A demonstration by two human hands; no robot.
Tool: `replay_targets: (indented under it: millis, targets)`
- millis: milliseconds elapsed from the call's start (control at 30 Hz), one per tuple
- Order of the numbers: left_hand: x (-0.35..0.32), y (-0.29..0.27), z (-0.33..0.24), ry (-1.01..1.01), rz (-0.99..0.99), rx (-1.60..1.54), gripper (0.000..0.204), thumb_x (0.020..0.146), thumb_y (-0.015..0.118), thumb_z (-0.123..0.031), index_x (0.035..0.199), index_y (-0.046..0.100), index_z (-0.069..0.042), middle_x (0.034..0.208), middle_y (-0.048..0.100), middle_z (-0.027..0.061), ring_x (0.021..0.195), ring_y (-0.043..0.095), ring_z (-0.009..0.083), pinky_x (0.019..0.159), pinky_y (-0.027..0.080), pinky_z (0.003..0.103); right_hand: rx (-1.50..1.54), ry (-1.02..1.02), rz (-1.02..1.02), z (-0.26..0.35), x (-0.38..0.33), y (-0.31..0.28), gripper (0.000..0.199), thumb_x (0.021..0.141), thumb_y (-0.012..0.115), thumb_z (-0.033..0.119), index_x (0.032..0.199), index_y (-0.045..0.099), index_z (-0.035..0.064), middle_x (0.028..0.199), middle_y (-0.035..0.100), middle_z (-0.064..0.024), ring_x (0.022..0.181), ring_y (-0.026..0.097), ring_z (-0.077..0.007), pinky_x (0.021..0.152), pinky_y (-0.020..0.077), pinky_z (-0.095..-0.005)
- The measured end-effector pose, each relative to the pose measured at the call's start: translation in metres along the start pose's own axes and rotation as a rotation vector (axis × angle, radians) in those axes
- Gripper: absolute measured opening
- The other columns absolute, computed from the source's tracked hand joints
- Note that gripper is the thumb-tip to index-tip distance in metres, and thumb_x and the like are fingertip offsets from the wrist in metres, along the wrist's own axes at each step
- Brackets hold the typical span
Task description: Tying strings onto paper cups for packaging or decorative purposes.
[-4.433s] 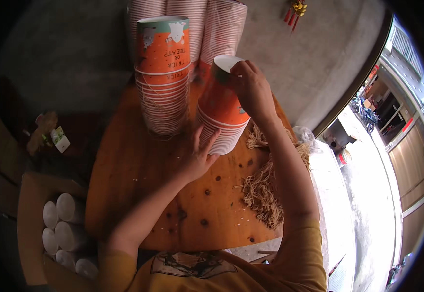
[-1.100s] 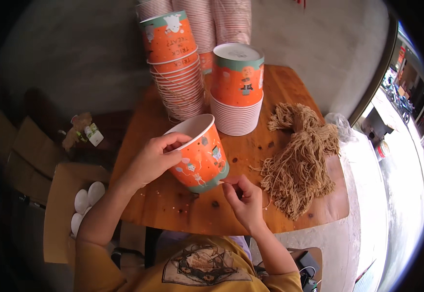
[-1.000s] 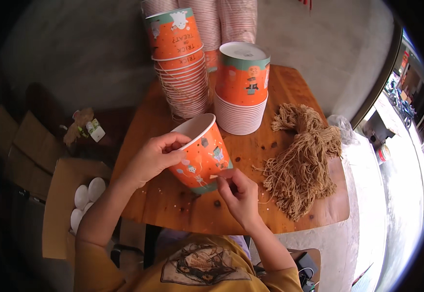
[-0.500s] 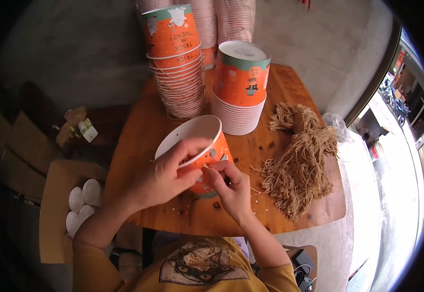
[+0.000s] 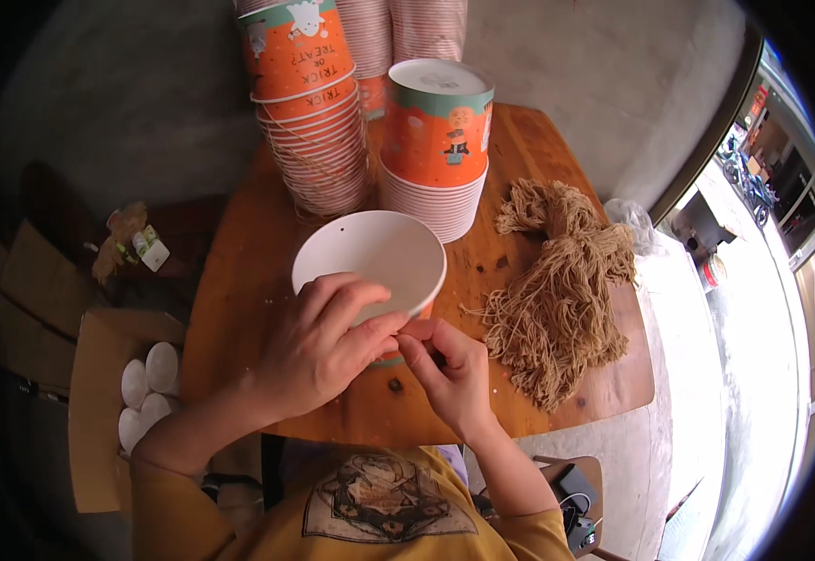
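A paper cup (image 5: 370, 254) sits near the front of the round wooden table (image 5: 239, 280), open side up and white inside; the left hand (image 5: 319, 341) is wrapped over its near rim, fingers curled down on it; the right hand (image 5: 450, 374) is pressed against the cup's lower side, just under the left thumb, with its fingertips pinched together; what they pinch is too small to tell; the two hands touch each other at the cup.

Behind the cup stands a tall stack of orange cups (image 5: 309, 103); beside that is a shorter stack (image 5: 437, 140) with its top cup upside down; a pile of tan string (image 5: 557, 290) lies on the table to the right, near the right hand but apart from it.

On the floor to the left is a cardboard box (image 5: 99, 411) with white round lids (image 5: 146, 393) in it; the person wears a yellow shirt (image 5: 370, 514).
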State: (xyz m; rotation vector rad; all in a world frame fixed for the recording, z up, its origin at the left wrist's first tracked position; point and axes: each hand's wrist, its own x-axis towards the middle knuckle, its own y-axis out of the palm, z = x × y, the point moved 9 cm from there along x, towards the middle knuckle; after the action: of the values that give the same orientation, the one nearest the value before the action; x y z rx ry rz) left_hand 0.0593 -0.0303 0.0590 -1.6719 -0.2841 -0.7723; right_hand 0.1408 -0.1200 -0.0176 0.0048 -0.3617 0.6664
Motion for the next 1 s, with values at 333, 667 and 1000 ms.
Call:
replay_targets:
  millis: [333, 667, 1000]
  targets:
    - [-0.011, -0.004, -0.024, -0.029, 0.177, -0.090, 0.020, 0.082, 0.072, -0.011, 0.092, 0.056, -0.004, 0.099, 0.051, 0.0090, 0.095, 0.048, 0.0284, 0.085, 0.045, 0.038, -0.055, -0.054, 0.110, 0.020, -0.026, 0.000, 0.011, 0.089, 0.069, 0.005, 0.099, 0.068, 0.0038, 0.079, 0.065, -0.0084, 0.064, 0.061, -0.0149, 0.059, 0.0487, -0.0272]
    - [-0.073, 0.038, 0.006, -0.904, 0.352, -1.200, 0.035, 0.101, 0.054, -0.034, 0.106, 0.056, 0.000, 0.091, 0.061, 0.0055, 0.071, 0.058, 0.0092, 0.061, 0.048, 0.023, -0.228, -0.263, 0.052, 0.032, -0.046, -0.004, 0.018, 0.081, 0.072, 0.002, 0.099, 0.068, 0.0062, 0.085, 0.068, -0.0079, 0.066, 0.064, -0.0219, 0.060, 0.0511, -0.0309]
    - [-0.099, 0.068, -0.025, -1.227, 0.776, -1.681, 0.031, 0.103, 0.052, -0.032, 0.100, 0.061, -0.003, 0.082, 0.062, 0.0021, 0.068, 0.058, 0.0081, 0.058, 0.046, 0.020, -0.427, -0.369, 0.163, 0.041, -0.054, 0.003, 0.018, 0.080, 0.073, 0.008, 0.096, 0.067, 0.0085, 0.073, 0.063, -0.0065, 0.065, 0.062, -0.0256, 0.057, 0.0497, -0.0367]
